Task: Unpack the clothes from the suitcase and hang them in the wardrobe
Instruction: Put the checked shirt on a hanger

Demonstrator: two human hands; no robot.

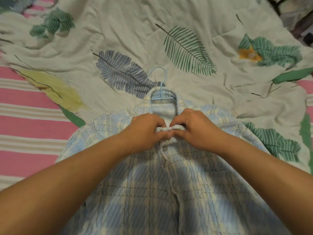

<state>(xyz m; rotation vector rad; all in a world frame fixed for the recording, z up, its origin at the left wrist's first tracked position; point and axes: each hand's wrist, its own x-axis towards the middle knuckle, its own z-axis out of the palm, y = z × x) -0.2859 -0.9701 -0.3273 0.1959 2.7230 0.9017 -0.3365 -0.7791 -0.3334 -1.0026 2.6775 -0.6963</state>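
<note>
— What are the hands doing?
— The left hand and right hand meet at the neck opening, each with fingers curled, pinching the placket edges of a pale blue-and-cream checked, textured button-front shirt. Fingertips nearly touch; both bare forearms reach in from the lower corners.
— And the shirt?
— Lying front-up on the bed, collar away from the person, with a light blue wire hanger inside it; the hook sticks out beyond the collar.
— Underneath?
— A rumpled cream quilt printed with green, grey and yellow leaves, over a pink-and-white striped sheet at left.
</note>
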